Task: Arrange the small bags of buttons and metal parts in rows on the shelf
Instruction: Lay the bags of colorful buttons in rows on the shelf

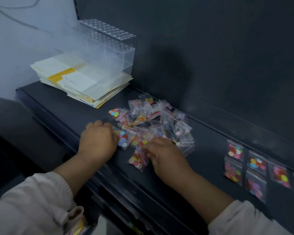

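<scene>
Clear plastic bags of coloured buttons [153, 122] are being sorted on the dark shelf [61, 106], the left hand [98, 141] curled against the pile and the right hand [166, 156] pinching one bag [138, 160], best lifted singly toward the neat rows [255, 168].

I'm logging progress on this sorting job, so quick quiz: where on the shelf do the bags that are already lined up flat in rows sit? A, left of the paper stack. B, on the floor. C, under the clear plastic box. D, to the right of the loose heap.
D: the flat rows of bags lie on the shelf right of the loose heap, apart from it.
</scene>
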Demonstrator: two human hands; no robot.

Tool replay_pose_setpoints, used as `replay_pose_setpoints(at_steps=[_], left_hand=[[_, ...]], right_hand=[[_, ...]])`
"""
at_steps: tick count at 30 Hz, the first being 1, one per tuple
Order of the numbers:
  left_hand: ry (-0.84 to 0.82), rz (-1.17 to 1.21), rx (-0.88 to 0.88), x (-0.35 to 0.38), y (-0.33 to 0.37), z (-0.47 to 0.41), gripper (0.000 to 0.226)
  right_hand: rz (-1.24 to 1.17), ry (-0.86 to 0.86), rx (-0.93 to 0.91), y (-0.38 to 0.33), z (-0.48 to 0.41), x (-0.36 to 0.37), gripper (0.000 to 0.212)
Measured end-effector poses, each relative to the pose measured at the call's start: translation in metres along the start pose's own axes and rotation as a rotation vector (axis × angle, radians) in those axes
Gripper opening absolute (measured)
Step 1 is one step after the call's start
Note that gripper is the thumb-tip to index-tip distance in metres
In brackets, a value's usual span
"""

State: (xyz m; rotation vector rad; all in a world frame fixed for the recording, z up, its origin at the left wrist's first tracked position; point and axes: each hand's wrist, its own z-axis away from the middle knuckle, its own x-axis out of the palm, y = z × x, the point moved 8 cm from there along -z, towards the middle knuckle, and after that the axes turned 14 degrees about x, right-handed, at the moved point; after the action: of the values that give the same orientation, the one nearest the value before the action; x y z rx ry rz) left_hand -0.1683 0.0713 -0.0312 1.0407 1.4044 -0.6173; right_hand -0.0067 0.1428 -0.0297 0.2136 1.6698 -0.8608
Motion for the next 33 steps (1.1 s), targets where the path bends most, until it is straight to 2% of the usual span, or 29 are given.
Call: replay_pose_setpoints(at_steps=[4, 6, 11, 16, 17, 19, 21, 24, 27, 30, 33], left_hand=[[-0.050, -0.055, -0.050, 0.001, -0.002, -0.001, 0.037], [-0.070, -0.059, -0.066, 0.002, -0.003, -0.002, 0.036], [-0.078, 0.068, -0.109, 0.004, -0.009, -0.004, 0.026], [-0.035, 0.202, -0.119, 0.002, -0.013, -0.003, 0.006], [0.001, 0.245, -0.119, -0.001, -0.012, -0.002, 0.001], [0.075, 0.343, -0.138, -0.007, -0.011, 0.000, 0.006], [0.148, 0.443, -0.141, -0.015, -0.009, -0.001, 0.009], [0.280, 0.543, -0.119, -0.029, -0.003, -0.003, 0.007], [0.397, 0.627, -0.090, -0.045, 0.007, -0.006, 0.010], [0.412, 0.759, -0.035, -0.054, 0.032, -0.011, 0.010], [0.301, 0.893, 0.034, -0.051, 0.076, -0.014, 0.011]], right_hand=[[0.119, -0.065, -0.030, -0.007, -0.008, 0.003, 0.059], [0.195, -0.102, -0.030, -0.009, -0.009, 0.006, 0.063], [0.222, -0.076, -0.022, -0.012, -0.011, 0.007, 0.046], [0.147, -0.042, -0.007, -0.013, -0.011, -0.004, 0.017], [0.113, -0.039, 0.008, -0.011, -0.010, -0.006, 0.015], [-0.018, -0.003, 0.066, -0.006, -0.010, -0.016, 0.015], [-0.219, 0.030, 0.165, 0.001, -0.008, -0.028, 0.019], [-0.628, -0.025, 0.292, 0.012, -0.004, -0.038, 0.020], [-0.861, 0.013, 0.345, 0.025, 0.001, -0.052, 0.026], [-0.977, 0.056, 0.383, 0.042, 0.013, -0.066, 0.024], [-1.079, 0.092, 0.472, 0.066, 0.033, -0.077, 0.023]])
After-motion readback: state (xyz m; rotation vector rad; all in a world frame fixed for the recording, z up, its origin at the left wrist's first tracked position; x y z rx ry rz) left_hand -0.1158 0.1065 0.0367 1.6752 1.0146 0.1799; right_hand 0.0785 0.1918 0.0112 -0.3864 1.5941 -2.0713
